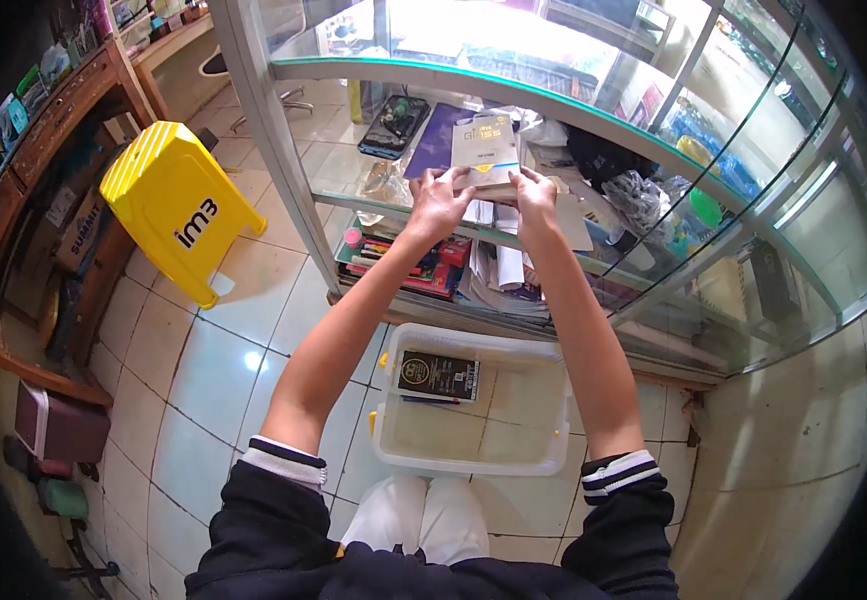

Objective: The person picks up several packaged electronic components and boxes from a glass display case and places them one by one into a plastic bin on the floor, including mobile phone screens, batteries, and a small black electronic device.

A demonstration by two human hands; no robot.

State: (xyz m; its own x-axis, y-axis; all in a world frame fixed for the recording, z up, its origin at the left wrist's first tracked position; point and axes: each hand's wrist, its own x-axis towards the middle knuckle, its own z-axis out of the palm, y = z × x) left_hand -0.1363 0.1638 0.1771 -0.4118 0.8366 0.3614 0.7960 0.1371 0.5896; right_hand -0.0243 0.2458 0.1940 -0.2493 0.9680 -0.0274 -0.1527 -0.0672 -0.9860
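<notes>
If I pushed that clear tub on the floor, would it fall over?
The clear tub probably won't tip easily, because it's wide and low. It might slide, since the tiled floor looks smooth and shiny. The black box inside could slide too, with bare space beside it.
</notes>
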